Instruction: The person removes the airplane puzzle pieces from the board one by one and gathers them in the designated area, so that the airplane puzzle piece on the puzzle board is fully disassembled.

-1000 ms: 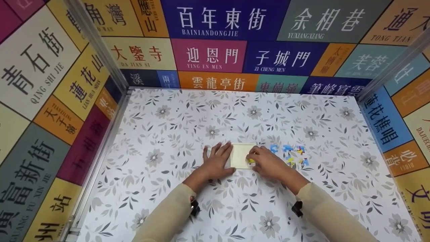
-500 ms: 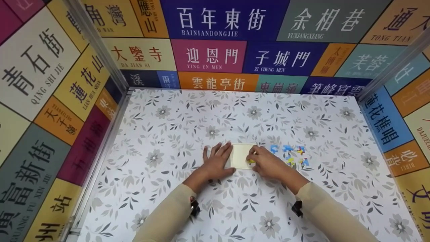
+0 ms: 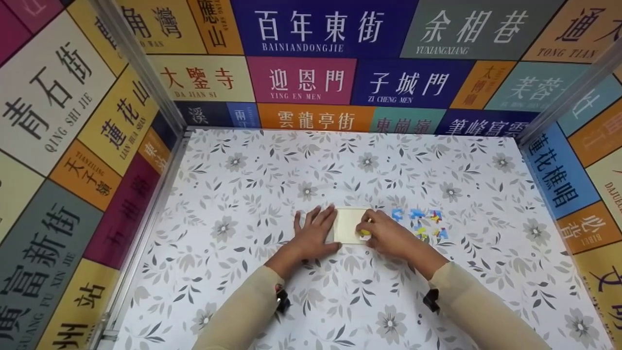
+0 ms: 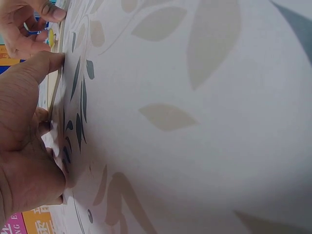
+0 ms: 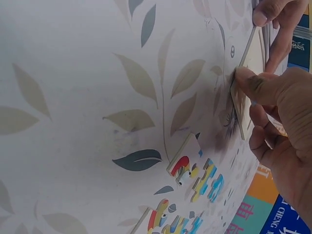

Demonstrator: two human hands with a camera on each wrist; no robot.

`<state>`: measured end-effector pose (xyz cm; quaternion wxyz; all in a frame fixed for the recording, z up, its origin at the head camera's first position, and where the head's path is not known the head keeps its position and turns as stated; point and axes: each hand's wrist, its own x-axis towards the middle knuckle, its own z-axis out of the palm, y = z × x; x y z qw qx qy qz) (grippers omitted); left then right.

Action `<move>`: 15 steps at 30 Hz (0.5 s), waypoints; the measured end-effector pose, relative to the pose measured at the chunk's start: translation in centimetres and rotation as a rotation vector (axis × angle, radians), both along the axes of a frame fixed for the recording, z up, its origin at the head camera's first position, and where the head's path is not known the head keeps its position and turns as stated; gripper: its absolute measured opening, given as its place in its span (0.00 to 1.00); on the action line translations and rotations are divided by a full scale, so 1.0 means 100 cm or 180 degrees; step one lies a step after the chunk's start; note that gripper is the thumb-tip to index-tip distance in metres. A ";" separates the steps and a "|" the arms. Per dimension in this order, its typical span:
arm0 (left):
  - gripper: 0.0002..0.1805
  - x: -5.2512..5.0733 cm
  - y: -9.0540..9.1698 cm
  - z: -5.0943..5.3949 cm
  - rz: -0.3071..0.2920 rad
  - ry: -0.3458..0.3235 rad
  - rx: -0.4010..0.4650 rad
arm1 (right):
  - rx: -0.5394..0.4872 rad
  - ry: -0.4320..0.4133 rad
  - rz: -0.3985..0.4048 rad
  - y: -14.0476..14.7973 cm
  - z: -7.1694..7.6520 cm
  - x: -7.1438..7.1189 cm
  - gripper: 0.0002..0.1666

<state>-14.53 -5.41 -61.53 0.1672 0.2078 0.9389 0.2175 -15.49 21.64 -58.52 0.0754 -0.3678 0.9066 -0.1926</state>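
Note:
A shallow cream puzzle tray (image 3: pixel 348 226) lies on the floral tabletop in the head view. My left hand (image 3: pixel 313 234) rests along its left side, fingers spread and thumb by the near corner. With bent fingers my right hand (image 3: pixel 388 235) pinches a jigsaw piece (image 3: pixel 364 233) at the tray's right end, near its lower corner. Yellow shows on that piece, though the fingers hide most of it. In the left wrist view the right hand's fingertips sit around the yellow piece (image 4: pixel 51 38). Whether the piece lies flat in the tray, I cannot tell.
Several loose jigsaw pieces (image 3: pixel 435 217) in blue, yellow and red lie right of the right hand, in two rough rows. The right wrist view shows some pieces (image 5: pixel 184 168) up close. Panels with printed lettering (image 3: pixel 301 80) wall the table at the back and sides.

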 end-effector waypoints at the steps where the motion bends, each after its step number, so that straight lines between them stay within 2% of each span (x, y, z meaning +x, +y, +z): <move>1: 0.52 0.000 0.000 0.000 0.0003 -0.0005 0.0013 | 0.0008 -0.0020 -0.0012 0.000 0.000 0.000 0.20; 9: 0.54 -0.002 0.000 -0.003 0.0025 -0.0096 0.0066 | -0.0023 -0.0164 -0.0060 -0.001 0.004 0.000 0.24; 15: 0.53 0.000 0.000 0.000 0.0017 0.0016 -0.0002 | -0.0112 -0.0029 0.0036 -0.003 0.005 0.000 0.27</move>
